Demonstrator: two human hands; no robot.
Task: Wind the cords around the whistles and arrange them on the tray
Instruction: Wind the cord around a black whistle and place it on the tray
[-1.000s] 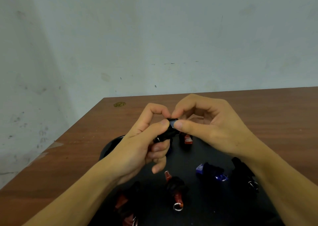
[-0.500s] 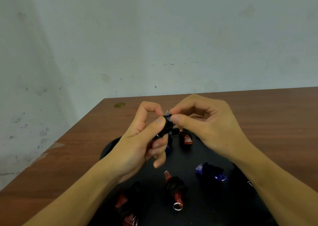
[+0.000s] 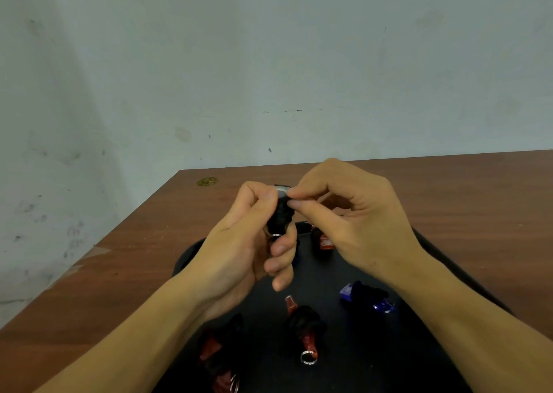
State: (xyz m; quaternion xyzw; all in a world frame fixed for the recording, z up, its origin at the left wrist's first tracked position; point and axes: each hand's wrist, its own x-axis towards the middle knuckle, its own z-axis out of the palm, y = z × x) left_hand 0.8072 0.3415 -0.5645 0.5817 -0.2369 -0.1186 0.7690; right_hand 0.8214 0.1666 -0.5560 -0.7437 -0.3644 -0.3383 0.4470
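Left hand [image 3: 239, 252] grips the whistle [image 3: 281, 213] upright so the right hand [image 3: 353, 222] can pinch its cord [image 3: 288, 201] taut above the tray [image 3: 191, 255].

held whistle [image 3: 281, 213]: mostly hidden between both hands' fingers; colour unclear
tray [image 3: 353, 371]: near edge cut off by the picture's bottom
red whistle [image 3: 324, 241]: on the tray, half hidden behind right hand [image 3: 353, 222]
left hand [image 3: 239, 249]: covers tray's far left

Left hand [image 3: 239, 249], right hand [image 3: 353, 213], fingertips pinched together.
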